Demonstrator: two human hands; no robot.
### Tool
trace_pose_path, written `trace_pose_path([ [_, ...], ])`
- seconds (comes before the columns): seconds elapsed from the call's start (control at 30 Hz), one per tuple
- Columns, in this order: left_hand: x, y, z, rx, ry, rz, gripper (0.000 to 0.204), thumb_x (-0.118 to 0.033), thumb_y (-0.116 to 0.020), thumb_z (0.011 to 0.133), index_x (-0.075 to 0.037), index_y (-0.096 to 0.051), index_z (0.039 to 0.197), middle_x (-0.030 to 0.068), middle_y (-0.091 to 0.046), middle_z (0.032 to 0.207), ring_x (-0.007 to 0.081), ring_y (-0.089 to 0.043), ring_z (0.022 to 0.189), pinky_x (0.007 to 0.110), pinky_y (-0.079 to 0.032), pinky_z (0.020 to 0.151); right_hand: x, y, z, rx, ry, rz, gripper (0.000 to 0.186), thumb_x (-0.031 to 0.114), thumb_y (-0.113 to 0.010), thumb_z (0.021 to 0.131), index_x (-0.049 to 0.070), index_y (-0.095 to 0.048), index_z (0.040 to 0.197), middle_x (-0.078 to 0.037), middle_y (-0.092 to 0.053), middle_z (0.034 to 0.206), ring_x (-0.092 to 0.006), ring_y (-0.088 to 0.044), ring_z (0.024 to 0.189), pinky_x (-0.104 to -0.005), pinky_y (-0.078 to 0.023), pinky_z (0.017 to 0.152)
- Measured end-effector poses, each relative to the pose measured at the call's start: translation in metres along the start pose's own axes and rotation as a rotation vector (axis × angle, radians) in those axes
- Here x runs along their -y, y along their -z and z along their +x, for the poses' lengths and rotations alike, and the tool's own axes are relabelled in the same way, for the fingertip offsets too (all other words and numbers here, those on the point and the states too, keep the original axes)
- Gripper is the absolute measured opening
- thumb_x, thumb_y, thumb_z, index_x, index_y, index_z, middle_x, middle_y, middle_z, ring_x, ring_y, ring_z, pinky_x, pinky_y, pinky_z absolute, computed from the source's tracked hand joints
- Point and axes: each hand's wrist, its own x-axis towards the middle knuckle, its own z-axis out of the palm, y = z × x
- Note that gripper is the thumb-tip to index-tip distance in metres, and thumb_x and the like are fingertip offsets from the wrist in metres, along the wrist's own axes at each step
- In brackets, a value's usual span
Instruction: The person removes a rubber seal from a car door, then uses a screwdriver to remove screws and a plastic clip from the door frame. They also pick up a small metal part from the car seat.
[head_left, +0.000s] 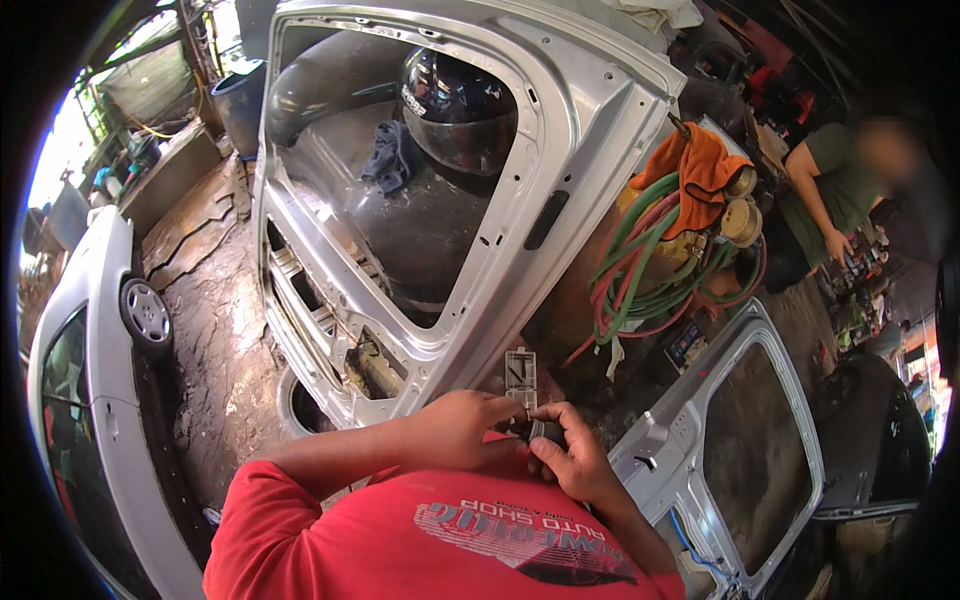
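Close to my chest, my two hands meet in front of the red shirt. My right hand (572,458) is closed, with a small dark round piece (541,431) pinched between thumb and fingers. The kind of piece cannot be made out. My left hand (468,425) has its fingers curled in at the same spot, and what they grip is hidden. Just beyond the fingertips is a small clear compartment box (521,372) with a few dark slim bits in it. Its near end is partly covered by my hands.
A bare silver car door (560,190) stands just ahead; a black helmet (455,110) and dark cloth (390,157) show through its window opening. Coiled hoses (640,250) and an orange cloth (690,175) lie right, above another door frame (690,425). A silver car (105,400) is left; a person (840,190) is far right.
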Motion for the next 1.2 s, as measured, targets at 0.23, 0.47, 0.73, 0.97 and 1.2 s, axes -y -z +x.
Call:
trace_pose_path([
  [0.23,0.031,0.019,0.006,-0.148,-0.33,0.082,0.048,-0.015,-0.084,0.083,-0.004,-0.068,0.128,0.0156,-0.074,0.103,0.0384,-0.074,0.092,0.048,-0.059,0.081,0.022,-0.02,0.009,-0.074,0.024,0.224,0.031,0.027,-0.053,0.115,0.004,-0.053,0.135,-0.003,-0.062,0.088,-0.009,-0.059,0.071,-0.0248,-0.048,0.064],
  [0.47,0.029,0.036,-0.001,-0.098,-0.35,0.094,0.038,-0.013,-0.081,0.087,-0.001,-0.07,0.121,0.0187,-0.074,0.102,0.0404,-0.073,0.093,0.048,-0.059,0.082,0.024,-0.035,0.014,-0.105,0.054,0.207,0.031,0.029,-0.054,0.115,0.006,-0.051,0.135,-0.003,-0.061,0.086,-0.0083,-0.057,0.07,-0.0238,-0.045,0.063],
  [0.73,0.031,0.03,-0.007,0.024,-0.218,-0.195,0.022,-0.012,-0.073,0.098,0.001,-0.069,0.115,0.0224,-0.071,0.093,0.0458,-0.07,0.089,0.051,-0.055,0.077,0.011,-0.037,0.009,-0.143,0.182,-0.259,0.036,0.023,-0.065,0.108,0.004,-0.051,0.136,-0.007,-0.064,0.101,-0.016,-0.062,0.084,-0.0339,-0.053,0.079],
  [0.97,0.013,0.044,-0.013,0.05,0.021,-0.253,0.019,-0.011,-0.07,0.101,0.001,-0.069,0.115,0.0224,-0.073,0.094,0.0437,-0.072,0.088,0.047,-0.057,0.077,0.008,-0.04,0.012,-0.161,-0.035,0.388,0.032,0.03,-0.056,0.114,0.006,-0.055,0.135,-0.004,-0.065,0.092,-0.0086,-0.057,0.069,-0.0236,-0.041,0.06],
  [1.2,0.029,0.041,-0.019,-0.034,-0.276,-0.057,0.02,-0.01,-0.071,0.098,-0.003,-0.073,0.117,0.0179,-0.074,0.093,0.0387,-0.073,0.086,0.046,-0.059,0.078,0.006,-0.039,0.006,-0.046,-0.097,0.461,0.047,0.045,-0.058,0.111,0.005,-0.057,0.134,-0.006,-0.063,0.082,-0.0129,-0.056,0.057,-0.0258,-0.036,0.049],
])
